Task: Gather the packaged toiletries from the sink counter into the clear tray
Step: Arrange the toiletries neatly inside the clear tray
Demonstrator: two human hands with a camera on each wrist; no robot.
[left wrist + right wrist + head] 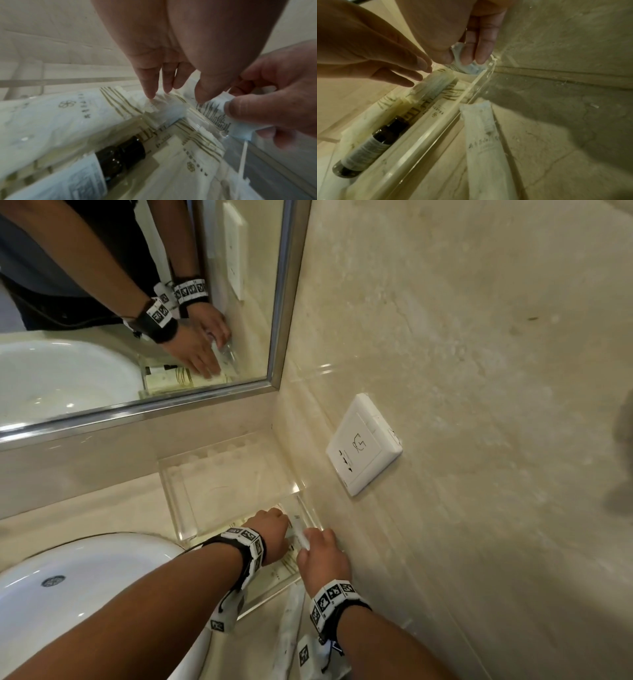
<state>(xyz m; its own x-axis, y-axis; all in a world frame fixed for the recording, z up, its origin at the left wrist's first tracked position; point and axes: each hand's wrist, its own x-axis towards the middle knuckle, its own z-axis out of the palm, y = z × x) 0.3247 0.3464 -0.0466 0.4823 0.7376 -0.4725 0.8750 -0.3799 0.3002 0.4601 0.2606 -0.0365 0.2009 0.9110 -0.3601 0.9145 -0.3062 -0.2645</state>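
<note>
A clear tray (176, 501) stands in the counter corner between the sink and the wall. Inside lie several white packets (51, 116) with gold stripes and a dark bottle (120, 154). My left hand (279, 518) reaches into the tray's near end, its straight fingertips (150, 94) touching the packets. At the tray's right wall (467, 97), my right hand (313, 537) pinches the end of a white packet (459, 59) between thumb and fingers. Another long white packet (481, 135) lies on the counter outside the tray, beside the wall.
A white sink basin (85, 577) lies left of the tray. Above the counter hangs a framed mirror (137, 302), and a white wall socket (363, 445) sits on the tiled wall to the right. The tray's far half (233, 474) holds nothing visible.
</note>
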